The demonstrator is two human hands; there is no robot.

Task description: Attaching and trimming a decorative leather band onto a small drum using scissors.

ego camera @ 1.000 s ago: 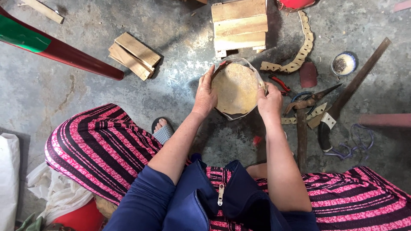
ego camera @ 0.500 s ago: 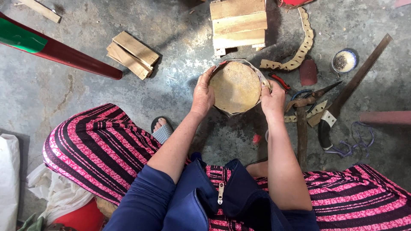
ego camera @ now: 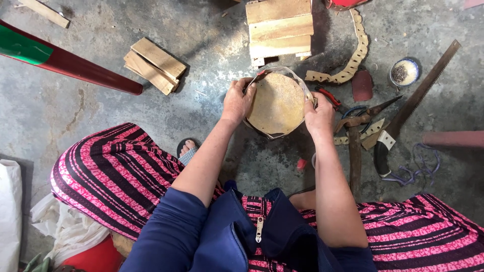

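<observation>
I hold a round tan drum-like frame with a light band around its rim, above the concrete floor. My left hand grips its left edge. My right hand grips its right edge. The flat tan face points up at me. Red-handled pliers lie just right of the frame, beside my right hand.
A small wooden stool stands beyond the frame. Scalloped tan strip, scissors, a saw, a small bowl, wood pieces and a red-green pole lie around. My striped skirt covers my knees.
The round frame has been turned a little in my hands and my grip has shifted along its rim; the view sits slightly lower than before.
</observation>
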